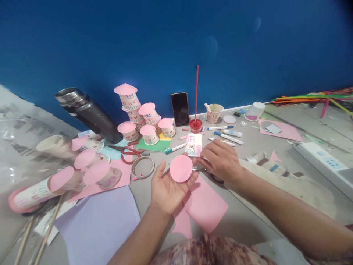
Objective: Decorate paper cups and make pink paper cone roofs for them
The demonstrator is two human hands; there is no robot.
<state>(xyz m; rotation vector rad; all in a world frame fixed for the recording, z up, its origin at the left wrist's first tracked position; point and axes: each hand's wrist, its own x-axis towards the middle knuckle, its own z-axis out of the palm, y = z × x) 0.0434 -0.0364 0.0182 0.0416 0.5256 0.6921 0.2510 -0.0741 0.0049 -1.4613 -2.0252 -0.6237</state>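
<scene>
A round pink paper disc [181,168] rests on the fingers of my left hand [167,186], whose thumb points up beside it. My right hand [220,159] is just to the right, fingers curled together close to the disc's edge; what they pinch, if anything, is hidden. Behind the disc stands a white paper cup [193,144] with a drawn window, door and grass, near my right fingertips. Scissors [216,179] lie partly hidden beneath my right hand. Cut pink paper [206,206] lies on the table below both hands.
Decorated cups with pink roofs [150,135] are stacked at the back left, near a dark flask [91,114]. A phone [180,108] leans on the wall. Markers [228,138] and a red pot with a stick [196,126] lie behind. A power strip [328,162] is at right.
</scene>
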